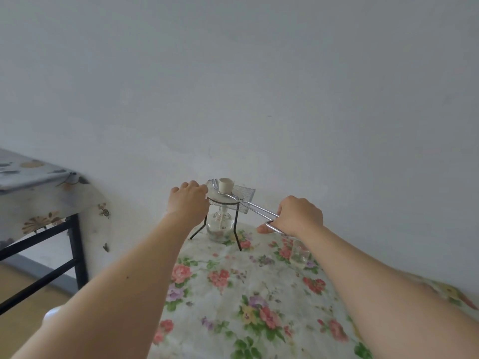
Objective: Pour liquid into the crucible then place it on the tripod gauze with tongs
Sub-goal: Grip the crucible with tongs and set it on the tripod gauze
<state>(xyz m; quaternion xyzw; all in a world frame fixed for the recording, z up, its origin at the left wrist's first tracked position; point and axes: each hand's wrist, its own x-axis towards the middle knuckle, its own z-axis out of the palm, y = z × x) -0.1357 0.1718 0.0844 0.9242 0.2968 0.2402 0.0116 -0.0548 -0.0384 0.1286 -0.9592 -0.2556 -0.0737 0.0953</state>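
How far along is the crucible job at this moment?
Placing looks nearly done: the crucible stands on the gauze atop the tripod. In hand: the right hand holds the tongs, tips around the crucible; the left hand is at the gauze edge. Left: release and withdraw. Liquid inside cannot be seen.

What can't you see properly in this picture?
Head view only:
- Inside the crucible: seen side-on, so any liquid is hidden.
- Left hand fingertips: curled away at the gauze.
- Beaker: partly behind the right hand holding the tongs.
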